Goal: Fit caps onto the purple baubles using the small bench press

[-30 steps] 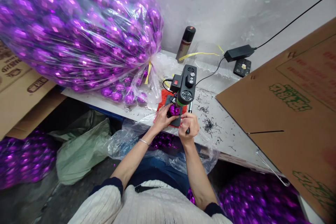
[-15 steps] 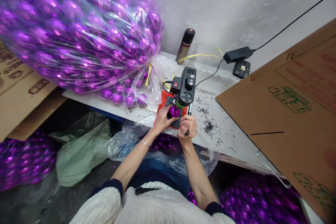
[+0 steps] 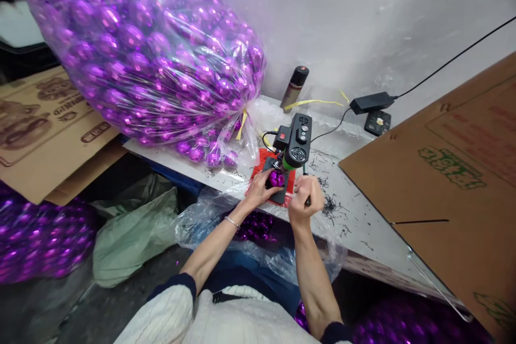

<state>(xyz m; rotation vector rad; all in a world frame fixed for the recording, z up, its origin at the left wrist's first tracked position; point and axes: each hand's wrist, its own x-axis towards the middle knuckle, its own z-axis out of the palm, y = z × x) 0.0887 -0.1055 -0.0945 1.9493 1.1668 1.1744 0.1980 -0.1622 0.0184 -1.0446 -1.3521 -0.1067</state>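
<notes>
The half-curled left hand (image 3: pixel 258 192) holds a shiny purple faceted ball (image 3: pixel 276 178) at the near end of a black boxy machine (image 3: pixel 298 142); to the right, the right hand (image 3: pixel 306 194) is fisted around a black lever handle (image 3: pixel 308 201).

Even, cool light around the left fingers (image 3: pixel 264 177). Hard glare on the plastic bag (image 3: pixel 161 48) up-left of them. Floor (image 3: pixel 24 312) down-left dim. Wall (image 3: pixel 342 16) beyond them pale, shading darker rightward. Frame edges stretched, soft.
</notes>
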